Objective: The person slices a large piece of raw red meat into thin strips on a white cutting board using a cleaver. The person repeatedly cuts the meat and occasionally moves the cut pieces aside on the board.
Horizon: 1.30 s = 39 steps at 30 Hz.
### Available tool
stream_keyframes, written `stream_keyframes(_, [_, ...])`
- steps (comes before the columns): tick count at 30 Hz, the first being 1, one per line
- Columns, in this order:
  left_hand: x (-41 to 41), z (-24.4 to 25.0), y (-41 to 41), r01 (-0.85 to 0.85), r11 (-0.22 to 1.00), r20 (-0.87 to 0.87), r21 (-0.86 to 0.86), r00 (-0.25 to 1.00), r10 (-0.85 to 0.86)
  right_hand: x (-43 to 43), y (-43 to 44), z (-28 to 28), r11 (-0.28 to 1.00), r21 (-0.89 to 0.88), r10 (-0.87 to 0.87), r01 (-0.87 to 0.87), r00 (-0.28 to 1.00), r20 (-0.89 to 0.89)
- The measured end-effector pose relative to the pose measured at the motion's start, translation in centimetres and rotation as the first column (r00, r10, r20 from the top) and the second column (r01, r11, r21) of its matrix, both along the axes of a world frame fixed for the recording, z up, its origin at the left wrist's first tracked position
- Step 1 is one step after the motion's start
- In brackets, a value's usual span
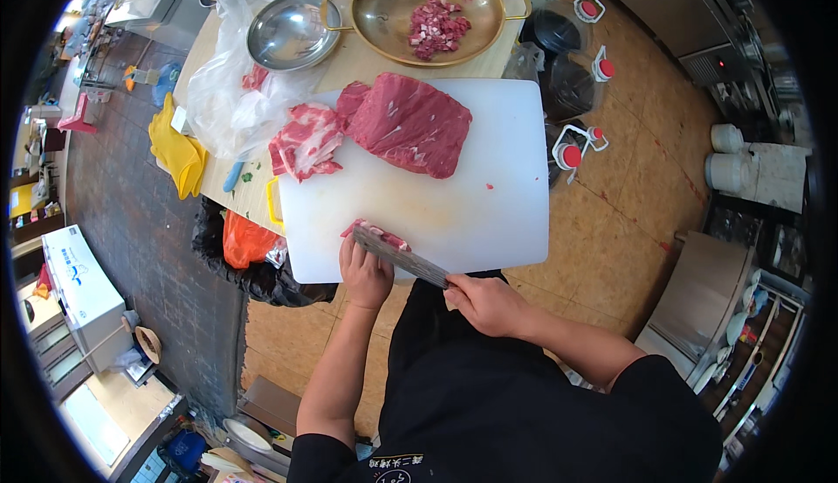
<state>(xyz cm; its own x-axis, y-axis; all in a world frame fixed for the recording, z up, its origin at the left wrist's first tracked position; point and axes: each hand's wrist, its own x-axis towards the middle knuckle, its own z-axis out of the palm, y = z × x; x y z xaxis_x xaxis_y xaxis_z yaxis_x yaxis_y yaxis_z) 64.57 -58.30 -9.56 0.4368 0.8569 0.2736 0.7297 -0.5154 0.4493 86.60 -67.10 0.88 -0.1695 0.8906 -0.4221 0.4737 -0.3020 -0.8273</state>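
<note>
My right hand [488, 304] grips the handle of a wide-bladed kitchen knife [400, 258] near the front edge of a white cutting board [497, 214]. Along the far side of its blade lies a strip of raw red meat [383, 234] with pale fat. The fingers of my left hand [364, 272] rest at the strip's left end, close to the blade; their tips are partly hidden. Farther back on the board sits a large block of raw meat [419, 126]. A fatty, marbled slice [306, 141] lies left of it, over the board's edge.
Behind the board, a two-handled brass-coloured pan [386, 18] holds diced meat [437, 28]. Beside it are a steel bowl [293, 31] and a plastic bag [226, 103]. Yellow gloves [175, 149] hang at the table's left edge, above a lined bin [216, 247]. Red-capped jugs [566, 83] stand right.
</note>
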Motion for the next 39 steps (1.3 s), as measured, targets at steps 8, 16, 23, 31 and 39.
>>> stream_keyframes(8, [0.3, -0.2, 0.3, 0.006, 0.999, 0.007, 0.034, 1.000, -0.007, -1.3, 2.0, -0.6, 1.000, -0.011, 0.011, -0.011, 0.999, -0.034])
stream_keyframes(16, [0.4, -0.5, 0.3, -0.009, 0.999, 0.008, 0.040, 1.000, 0.009, -0.6, 1.5, 0.0, 0.997, -0.078, 0.013, -0.015, 1.000, -0.028])
stream_keyframes(23, [0.1, -0.9, 0.2, 0.020, 0.998, -0.025, 0.063, 1.000, -0.018, -1.5, 3.4, -0.9, 1.000, -0.030, 0.002, -0.005, 0.997, -0.072])
stream_keyframes(31, [0.2, -0.9, 0.2, -0.008, 1.000, -0.004, 0.019, 1.000, 0.008, -0.1, 1.3, -0.2, 0.991, -0.132, 0.007, -0.013, 0.999, -0.051])
stream_keyframes(39, [0.0, -1.4, 0.2, -0.001, 0.998, -0.013, 0.059, 1.000, 0.002, -2.1, 4.4, -2.4, 1.000, -0.013, 0.013, -0.015, 0.992, -0.124])
